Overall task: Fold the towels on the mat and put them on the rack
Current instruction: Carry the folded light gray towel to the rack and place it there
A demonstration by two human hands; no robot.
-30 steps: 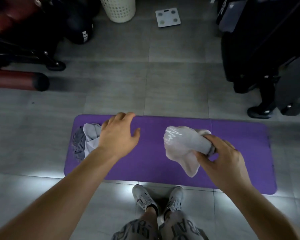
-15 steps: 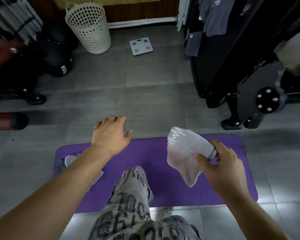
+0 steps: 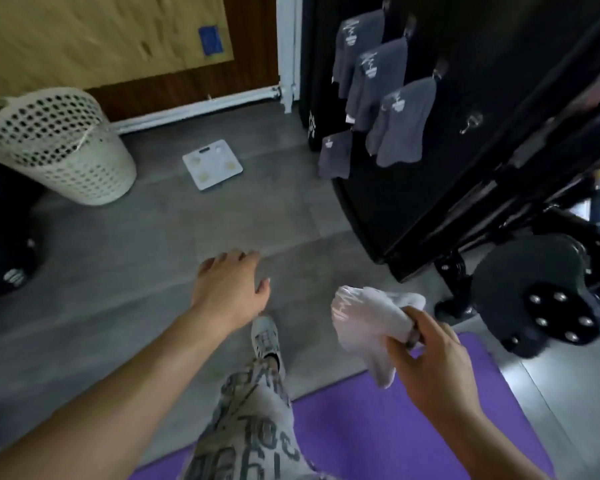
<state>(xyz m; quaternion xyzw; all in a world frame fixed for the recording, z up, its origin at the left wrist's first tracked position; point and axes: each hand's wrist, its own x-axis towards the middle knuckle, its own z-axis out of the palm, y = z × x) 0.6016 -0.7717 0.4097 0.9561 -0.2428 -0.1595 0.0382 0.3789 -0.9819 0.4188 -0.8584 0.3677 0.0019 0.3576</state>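
Note:
My right hand (image 3: 437,368) grips a folded white towel (image 3: 368,317), held in the air above the purple mat (image 3: 378,431). My left hand (image 3: 231,285) hangs open over the grey floor, holding nothing. Several dark grey towels (image 3: 400,123) hang on hooks along the black rack (image 3: 465,133) at the upper right. One bare hook (image 3: 471,121) shows to the right of them. My leg and white shoe (image 3: 265,336) step past the mat's far edge. The towel pile that lay on the mat's left end is out of view.
A white perforated laundry basket (image 3: 58,147) stands at the left by the wall. A white bathroom scale (image 3: 212,164) lies on the floor tiles. Black gym equipment with a round weight plate (image 3: 541,296) sits to the right of the mat. A dark ball (image 3: 0,251) rests at far left.
I have stepped forward over the mat toward the rack, and the view has tilted up. The white towel stays gripped in my right hand. The left hand has lifted off the mat.

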